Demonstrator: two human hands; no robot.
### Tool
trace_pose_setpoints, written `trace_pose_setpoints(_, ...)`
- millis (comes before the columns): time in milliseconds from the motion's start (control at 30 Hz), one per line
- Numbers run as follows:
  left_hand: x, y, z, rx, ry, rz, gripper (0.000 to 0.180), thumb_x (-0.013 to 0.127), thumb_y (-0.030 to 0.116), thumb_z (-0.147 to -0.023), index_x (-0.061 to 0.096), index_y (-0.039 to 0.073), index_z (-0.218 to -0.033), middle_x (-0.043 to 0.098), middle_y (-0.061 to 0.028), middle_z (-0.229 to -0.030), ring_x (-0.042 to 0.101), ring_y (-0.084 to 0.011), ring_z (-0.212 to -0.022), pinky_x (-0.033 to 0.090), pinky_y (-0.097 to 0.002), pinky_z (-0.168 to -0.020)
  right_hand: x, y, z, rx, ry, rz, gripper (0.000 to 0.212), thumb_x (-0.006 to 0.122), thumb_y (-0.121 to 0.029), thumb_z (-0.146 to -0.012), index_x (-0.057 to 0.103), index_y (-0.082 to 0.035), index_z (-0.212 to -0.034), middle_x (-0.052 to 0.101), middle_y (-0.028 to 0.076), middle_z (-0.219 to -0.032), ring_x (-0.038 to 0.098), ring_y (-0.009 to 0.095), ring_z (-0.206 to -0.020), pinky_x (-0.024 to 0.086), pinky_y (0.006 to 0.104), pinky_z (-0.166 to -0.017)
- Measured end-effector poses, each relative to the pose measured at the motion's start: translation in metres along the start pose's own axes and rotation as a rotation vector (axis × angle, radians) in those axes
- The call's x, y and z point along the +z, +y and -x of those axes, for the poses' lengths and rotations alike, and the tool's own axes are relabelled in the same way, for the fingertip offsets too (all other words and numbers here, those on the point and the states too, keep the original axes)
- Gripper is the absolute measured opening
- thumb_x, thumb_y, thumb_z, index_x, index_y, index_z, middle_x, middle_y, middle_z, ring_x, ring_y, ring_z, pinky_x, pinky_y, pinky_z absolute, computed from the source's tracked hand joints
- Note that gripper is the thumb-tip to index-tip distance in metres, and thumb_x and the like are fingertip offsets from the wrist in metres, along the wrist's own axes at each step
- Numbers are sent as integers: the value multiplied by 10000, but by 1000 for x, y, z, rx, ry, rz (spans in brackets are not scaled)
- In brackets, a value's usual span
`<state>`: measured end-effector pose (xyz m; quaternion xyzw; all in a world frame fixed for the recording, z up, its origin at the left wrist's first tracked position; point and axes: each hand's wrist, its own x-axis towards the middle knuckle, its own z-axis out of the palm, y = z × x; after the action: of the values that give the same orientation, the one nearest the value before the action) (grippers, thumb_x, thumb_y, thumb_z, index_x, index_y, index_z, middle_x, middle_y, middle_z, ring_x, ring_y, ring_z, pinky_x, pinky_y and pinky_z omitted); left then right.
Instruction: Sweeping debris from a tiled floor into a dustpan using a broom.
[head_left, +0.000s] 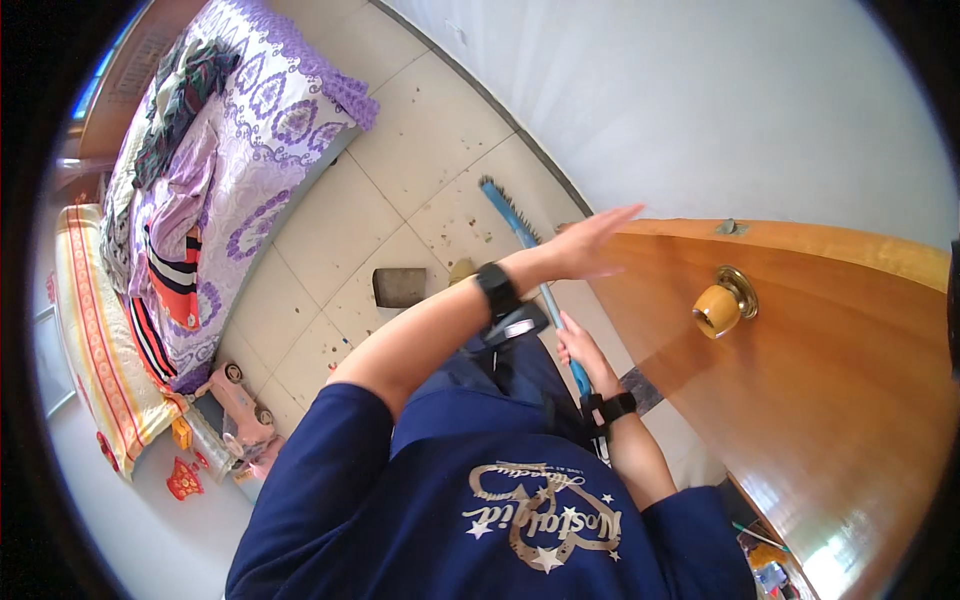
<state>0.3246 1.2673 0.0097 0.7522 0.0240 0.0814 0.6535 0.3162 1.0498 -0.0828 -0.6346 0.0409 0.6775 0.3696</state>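
My right hand (588,355) is closed around the blue handle of a long-handled brush (508,212), whose dark bristles lie toward the wall on the tiled floor. Stretched across my body to the right, my left hand (585,245) has its fingers straight and holds nothing. It is at the edge of a wooden door (800,390); I cannot tell whether it touches. The door has a round wood-and-brass knob (720,305). Small bits of debris (460,225) are scattered on the tiles. A grey-brown, box-like pan (399,287) sits on the floor left of my left forearm.
A bed with a purple-patterned cover (265,120) and heaped clothes stands at the left. Near its end are a pink toy car (240,400) and a yellow-and-orange striped cloth (95,330). A white wall (720,100) borders the floor. Small items lie low behind the door.
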Motion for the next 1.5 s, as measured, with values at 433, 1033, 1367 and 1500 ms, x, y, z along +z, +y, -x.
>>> trace_pose_setpoints(433, 38, -4, -73, 119, -304, 467, 897, 649, -31, -635, 121, 73, -1353, 164, -95, -1395, 131, -194, -1294, 133, -332, -1054, 95, 94, 37, 52, 229, -126, 578, 459, -130, -832, 201, -127, -1349, 427, -1, -546, 403, 93, -429, 371, 243, -394)
trace_pose_setpoints(1033, 4, 23, -29, -161, -552, 202, 713, 566, 35, -708, 231, 132, -1330, 274, -42, -1346, 209, -187, -1279, 203, -402, -1009, 156, 94, 40, -214, 204, -259, 520, 437, -94, -778, 346, -146, -1287, 485, 45, -547, 465, 121, -429, 411, 272, -396)
trace_pose_setpoints(1367, -24, 20, 41, -234, -948, 253, 741, 641, 110, -695, 251, 120, -1324, 323, -74, -1321, 285, -195, -1240, 275, -414, -982, 189, 90, 44, -229, 267, -281, 355, 434, -132, -826, 366, -94, -1172, 439, 12, -568, 444, 80, -459, 404, 232, -391)
trace_pose_setpoints(1500, 31, 61, 52, 302, -825, -230, 756, 697, 222, -638, 318, 100, -1280, 408, -120, -1209, 408, -255, -1120, 377, -384, -892, 174, 154, 4, -412, 534, -111, 499, 480, -80, -715, 418, -117, -1209, 519, 77, -607, 505, 174, -487, 429, 298, -455)
